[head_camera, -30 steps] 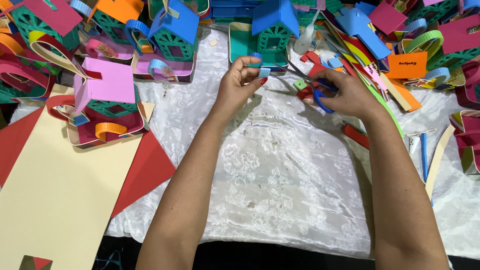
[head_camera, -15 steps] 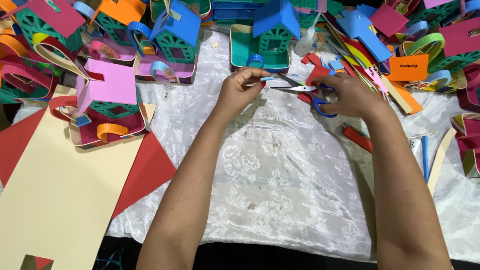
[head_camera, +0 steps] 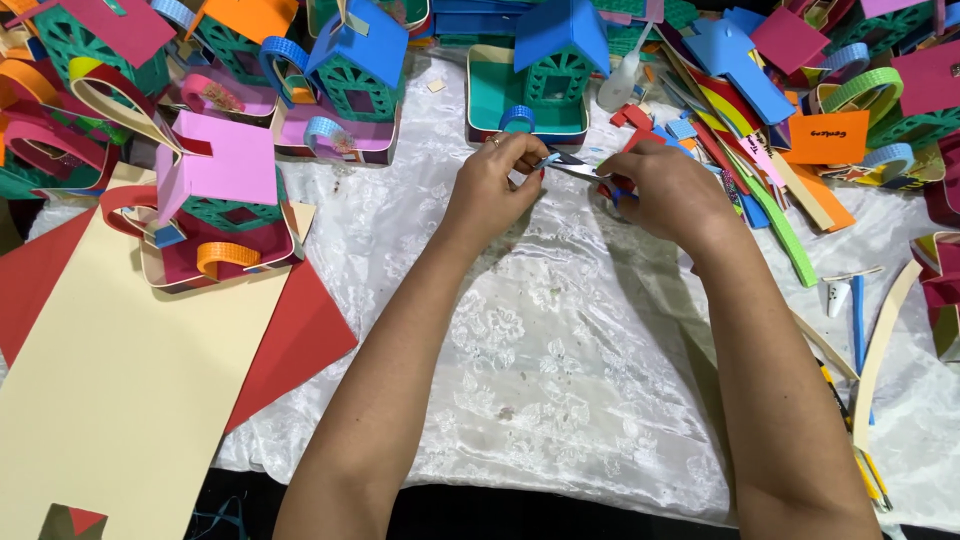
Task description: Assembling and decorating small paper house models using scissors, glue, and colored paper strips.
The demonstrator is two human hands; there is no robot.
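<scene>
Underneath, a white lace tablecloth point(head_camera: 560, 400) is spread, where a small blue strip point(head_camera: 549, 159) is pinched by the left hand point(head_camera: 492, 188) and one pair of scissors point(head_camera: 585, 171) is gripped by the right hand point(head_camera: 668, 190), near two blue-roofed paper houses point(head_camera: 562, 50).

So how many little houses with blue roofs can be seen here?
2. One blue-roofed house stands on a purple tray at top centre-left; the other blue-roofed house stands on a teal tray just beyond the left hand. Others may be hidden in the clutter.
</scene>
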